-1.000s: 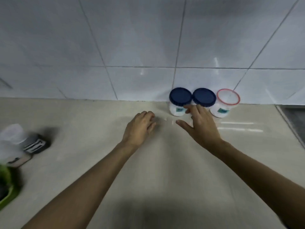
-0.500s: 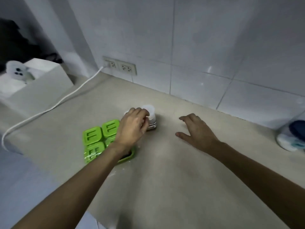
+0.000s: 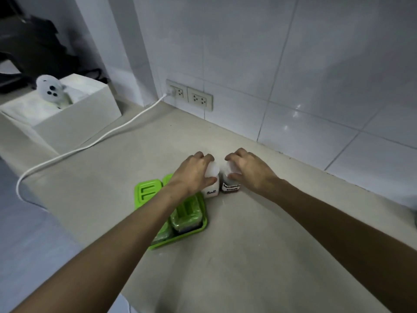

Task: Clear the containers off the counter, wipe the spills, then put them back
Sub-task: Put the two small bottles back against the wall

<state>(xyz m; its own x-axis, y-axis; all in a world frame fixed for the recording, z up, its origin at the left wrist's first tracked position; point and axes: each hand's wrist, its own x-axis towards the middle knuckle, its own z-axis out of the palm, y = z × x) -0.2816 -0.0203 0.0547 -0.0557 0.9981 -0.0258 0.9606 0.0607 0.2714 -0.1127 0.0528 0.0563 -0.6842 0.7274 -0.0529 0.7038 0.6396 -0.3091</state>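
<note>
Two small jars stand side by side on the beige counter [image 3: 237,256]. The left one is a white jar labelled "Salt" [image 3: 212,191], and my left hand [image 3: 194,173] is closed over its white lid. The right one is a dark jar with a black-and-white label [image 3: 230,187]; my right hand [image 3: 248,169] grips its top. Both jars sit on the counter surface. Just left of them lies a green tray [image 3: 198,229] of green-lidded containers [image 3: 146,190], partly hidden under my left forearm.
A white power cord [image 3: 90,144] runs from a wall socket [image 3: 177,92] across the counter's left part. A white box [image 3: 67,119] with a small white figure in it sits at the far left. The tiled wall stands close behind the jars.
My view swung left from the blue-lidded jars. My left hand went onto the salt jar, then my right hand came over and closed on the dark jar beside it.
</note>
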